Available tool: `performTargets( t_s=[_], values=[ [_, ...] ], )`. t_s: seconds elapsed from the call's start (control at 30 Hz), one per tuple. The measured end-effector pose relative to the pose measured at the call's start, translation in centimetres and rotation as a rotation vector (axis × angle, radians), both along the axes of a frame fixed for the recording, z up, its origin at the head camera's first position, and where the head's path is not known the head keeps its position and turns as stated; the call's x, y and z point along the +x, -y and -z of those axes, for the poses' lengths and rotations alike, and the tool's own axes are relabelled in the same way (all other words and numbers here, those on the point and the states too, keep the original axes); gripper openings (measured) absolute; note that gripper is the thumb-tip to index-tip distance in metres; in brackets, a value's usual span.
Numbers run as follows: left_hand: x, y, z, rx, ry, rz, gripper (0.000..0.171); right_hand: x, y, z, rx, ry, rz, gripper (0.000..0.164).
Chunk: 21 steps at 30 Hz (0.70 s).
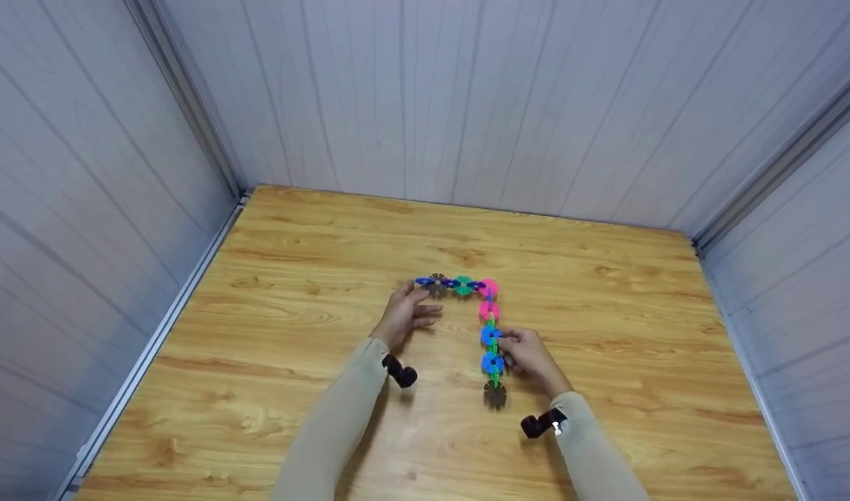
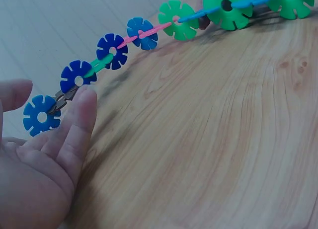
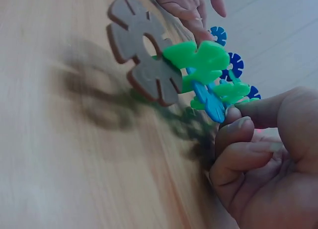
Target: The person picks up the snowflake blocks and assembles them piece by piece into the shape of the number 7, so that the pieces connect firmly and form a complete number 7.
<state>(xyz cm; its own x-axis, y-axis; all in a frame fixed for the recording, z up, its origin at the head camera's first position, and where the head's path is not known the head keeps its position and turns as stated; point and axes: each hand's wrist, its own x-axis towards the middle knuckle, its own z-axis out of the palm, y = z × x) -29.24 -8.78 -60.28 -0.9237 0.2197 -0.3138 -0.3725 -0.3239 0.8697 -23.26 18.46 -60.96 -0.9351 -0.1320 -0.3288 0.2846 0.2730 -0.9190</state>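
A chain of slotted plastic snowflake discs (image 1: 490, 311) makes an L-shaped bend, with pink discs at the corner. A brown disc (image 3: 144, 50) ends the arm nearest the person, with a bright green disc (image 3: 198, 60) slotted into it. My right hand (image 1: 533, 355) pinches this arm of the chain around a blue disc (image 3: 211, 102) between thumb and fingers. At the far left end, my left hand (image 1: 402, 314) is beside a blue disc (image 2: 42, 117), its fingers extended and its thumb apart. Its fingertips overlap the chain in the left wrist view; whether they touch it cannot be told.
The chain is above a wood-grain tabletop (image 1: 293, 313), casting shadows on it. Pale panelled walls (image 1: 425, 104) enclose the back and both sides. Each sleeve carries a small black wrist camera (image 1: 401, 372).
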Motion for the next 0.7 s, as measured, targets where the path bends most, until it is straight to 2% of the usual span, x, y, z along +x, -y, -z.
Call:
performTargets(
  t_s=[0.1, 0.27, 0.47, 0.6, 0.7],
  values=[
    [-0.3, 0.0, -0.2, -0.047, 0.012, 0.002, 0.073, -0.2, -0.1, 0.0, -0.016, -0.001, 0.01, 0.037],
    [-0.7, 0.1, -0.3, -0.11, 0.039, 0.042, 0.072, -0.3, -0.2, 0.4, -0.038, 0.032, 0.026, 0.036],
    [-0.9, 0.6, -0.1, -0.161, 0.037, 0.035, 0.073, -0.8, -0.2, 0.8, -0.099, 0.055, 0.048, 0.037],
    [-0.8, 1.1, -0.1, -0.18, 0.029, 0.041, 0.074, -0.6, -0.5, 0.7, -0.061, 0.042, 0.053, 0.034],
    [-0.5, 1.9, 0.0, -0.246, 0.009, 0.038, 0.073, -0.5, -0.9, 0.6, -0.034, -0.007, 0.064, 0.032]
  ],
)
